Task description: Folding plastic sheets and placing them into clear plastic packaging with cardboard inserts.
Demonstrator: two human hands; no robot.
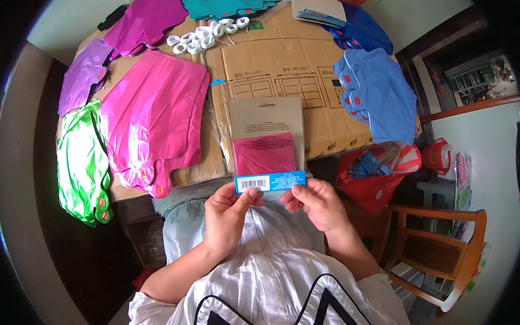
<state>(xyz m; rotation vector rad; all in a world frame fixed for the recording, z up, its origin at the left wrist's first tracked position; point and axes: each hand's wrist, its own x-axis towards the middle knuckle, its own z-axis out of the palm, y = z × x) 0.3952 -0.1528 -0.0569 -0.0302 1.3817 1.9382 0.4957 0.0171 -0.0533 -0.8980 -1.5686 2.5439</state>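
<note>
Both hands grip a clear packet (266, 119) near the table's front edge. Inside it lie a tan card and a folded magenta sheet (264, 155); a blue label (279, 181) with a barcode runs along its near end. My left hand (227, 212) pinches the label's left corner, thumb on top. At the right corner, my right hand (318, 203) holds on the same way, its thumb over the edge. Left of the packet lies a stack of flat, shiny pink foil shapes (155, 109) with red dots on their lobes.
Cardboard (291, 58) covers the table. Around its edge lie green foil shapes (82, 163), purple ones (82, 77), teal ones (226, 2) and light blue ones (383, 95). White ribbon coils (194, 45) sit at the back. A red bag (369, 181) and wooden chair (435, 248) stand right.
</note>
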